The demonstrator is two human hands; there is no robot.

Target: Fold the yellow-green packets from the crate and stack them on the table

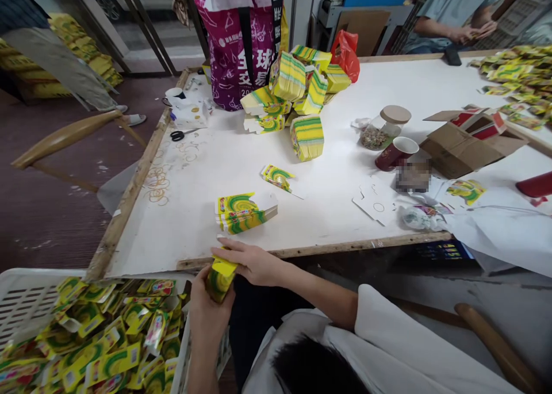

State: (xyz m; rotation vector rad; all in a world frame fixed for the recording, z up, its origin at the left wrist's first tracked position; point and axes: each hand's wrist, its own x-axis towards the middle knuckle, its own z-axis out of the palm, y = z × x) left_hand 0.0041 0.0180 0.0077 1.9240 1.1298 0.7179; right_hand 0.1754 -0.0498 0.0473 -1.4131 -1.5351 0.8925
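Just off the table's near edge, my left hand is closed around a small yellow-and-green paper box, holding it roughly upright. My right hand reaches across from the right and grips the top of this box, at its yellow flaps. Right in front of my hands, a stack of flattened yellow-and-green cartons lies on the white table. A single carton rests a little farther back. Below left, a white plastic basket holds a heap of similar yellow boxes.
Bundles of cartons are piled before a purple bag. Black scissors lie at left. A jar, a dark red cup and a cardboard box stand at right. Another person's hands show beyond, near more yellow packets.
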